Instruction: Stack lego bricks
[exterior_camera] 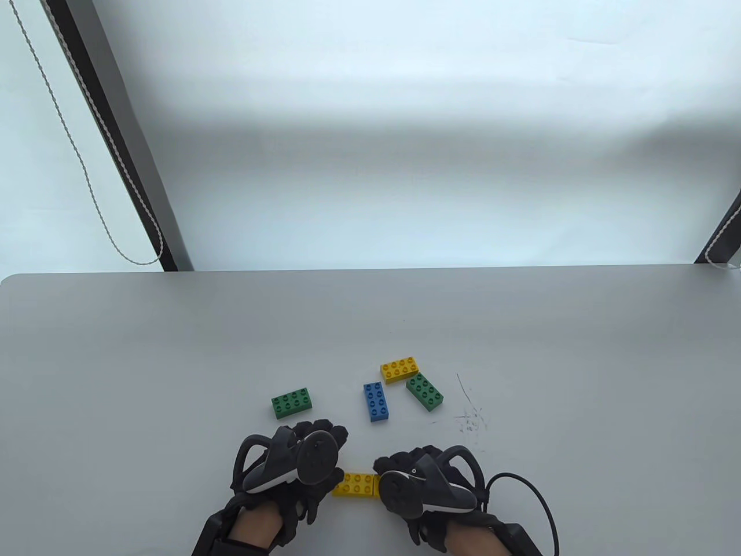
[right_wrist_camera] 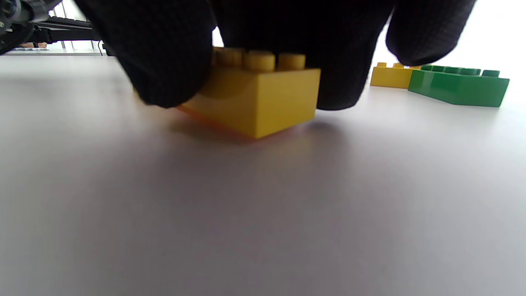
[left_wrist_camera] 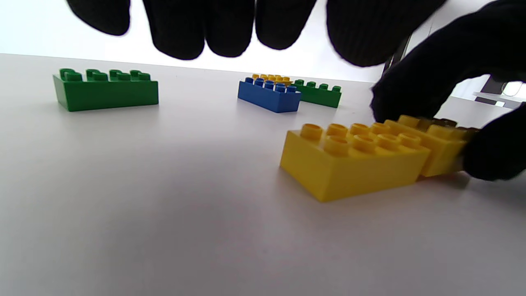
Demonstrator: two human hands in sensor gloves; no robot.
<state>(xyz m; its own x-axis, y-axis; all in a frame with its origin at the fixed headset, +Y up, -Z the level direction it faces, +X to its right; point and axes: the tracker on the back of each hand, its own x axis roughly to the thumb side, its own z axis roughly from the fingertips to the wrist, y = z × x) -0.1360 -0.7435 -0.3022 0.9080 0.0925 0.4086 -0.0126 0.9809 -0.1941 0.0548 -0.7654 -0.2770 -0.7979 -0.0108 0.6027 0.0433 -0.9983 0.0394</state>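
Lego bricks lie scattered on the grey tabletop (exterior_camera: 116, 347), all toward its near edge, studs up. Farthest left, a green brick (exterior_camera: 293, 402) sits flat, its long axis roughly along the near edge. Just nearer, the left hand (exterior_camera: 289, 463) hovers palm down with its fingers (left_wrist_camera: 230, 28) loosely spread and hanging above the surface; it grips nothing. Between the two hands a yellow brick (exterior_camera: 358, 485) lies flat near the near edge, long axis running left to right. End to end with it, a second yellow brick (left_wrist_camera: 439, 142) points the same way; the right hand (exterior_camera: 422, 480) pinches it between thumb and fingers (right_wrist_camera: 164, 61), curled low over it, its bottom about at the tabletop. Whether it has lifted clear I cannot tell. Farther in, a blue brick (exterior_camera: 376, 402) points its long axis away from the near edge. Right of it, a third yellow brick (exterior_camera: 400, 369) touches a second green brick (exterior_camera: 425, 391), which lies diagonally.
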